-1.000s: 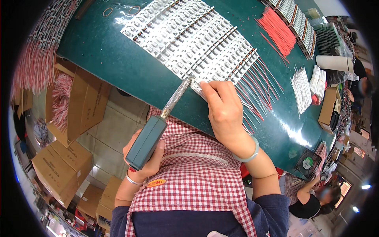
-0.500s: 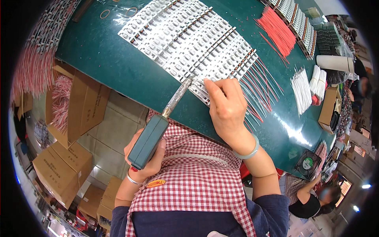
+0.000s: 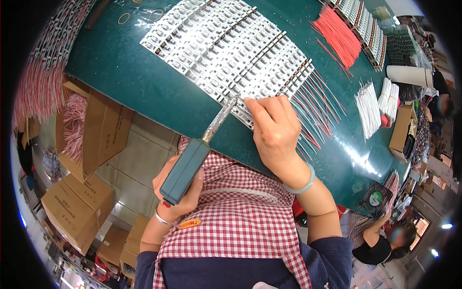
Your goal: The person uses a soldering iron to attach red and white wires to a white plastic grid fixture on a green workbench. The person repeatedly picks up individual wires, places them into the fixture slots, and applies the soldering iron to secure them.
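The left hand (image 3: 185, 204), low and left of the middle of the frame, is wrapped around the boxy green handle of a hand tool (image 3: 185, 171), fingers on one side and thumb on the other. The tool's scuffed metal barrel (image 3: 220, 119) slants toward the upper right, and its tip is at the near edge of the white panel (image 3: 231, 53), just beside the right fingertips. The panel, made up of many rows of small white parts, lies flat on the green table (image 3: 120, 72) in the upper middle of the frame.

The right hand (image 3: 275, 130), at the center of the frame, has thumb and forefinger drawn close together at the panel's lower edge, the other fingers curled; they are seen from behind, so I cannot tell whether anything is pinched there. A pale bangle (image 3: 309, 182) circles that wrist.

Red and white wires (image 3: 315, 115) fan out from the panel's right side. Toward the upper right lie a heap of loose red wires (image 3: 337, 38) and, below it, a bundle of white wires (image 3: 367, 111). A black fan (image 3: 374, 198) is near the table's lower right edge, and an open cardboard box (image 3: 108, 125) is at the left of the frame
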A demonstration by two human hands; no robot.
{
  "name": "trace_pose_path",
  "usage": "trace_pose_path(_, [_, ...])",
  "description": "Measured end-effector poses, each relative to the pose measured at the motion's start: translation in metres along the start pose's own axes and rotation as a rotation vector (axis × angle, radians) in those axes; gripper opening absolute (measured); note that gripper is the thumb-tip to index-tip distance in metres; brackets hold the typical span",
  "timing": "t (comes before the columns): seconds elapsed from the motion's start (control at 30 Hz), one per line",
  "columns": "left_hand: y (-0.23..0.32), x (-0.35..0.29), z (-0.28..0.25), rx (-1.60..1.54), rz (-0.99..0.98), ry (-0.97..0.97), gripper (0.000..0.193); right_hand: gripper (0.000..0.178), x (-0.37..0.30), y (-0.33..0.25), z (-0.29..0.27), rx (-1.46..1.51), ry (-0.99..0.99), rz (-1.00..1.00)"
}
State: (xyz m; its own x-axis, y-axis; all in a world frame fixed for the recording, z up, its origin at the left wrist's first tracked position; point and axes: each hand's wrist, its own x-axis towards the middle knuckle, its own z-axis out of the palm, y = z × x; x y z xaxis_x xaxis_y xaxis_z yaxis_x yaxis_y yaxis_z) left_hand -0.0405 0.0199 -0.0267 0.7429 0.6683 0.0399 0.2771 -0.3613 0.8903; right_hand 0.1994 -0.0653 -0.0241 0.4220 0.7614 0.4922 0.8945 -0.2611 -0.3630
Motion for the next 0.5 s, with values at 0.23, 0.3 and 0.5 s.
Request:
trace_pose_path(0.23, [0.0065, 0.004, 0.0, 0.055, -0.024, -0.007, 0.023, 0.03, 0.0004, -0.0002, -0.0003, -0.002, -0.005, -0.011])
trace_pose_path(0.3, [0.0052, 0.0033, 0.0006, 0.053, -0.023, -0.01, 0.022, 0.03, -0.0001, 0.0001, 0.0002, -0.002, -0.005, -0.01])
trace_pose_path(0.5, [-0.0002, -0.0012, 0.0003, 0.073, -0.023, -0.018, 0.022, 0.03, -0.0034, 0.0032, 0.0047, -0.009, 0.01, -0.038])
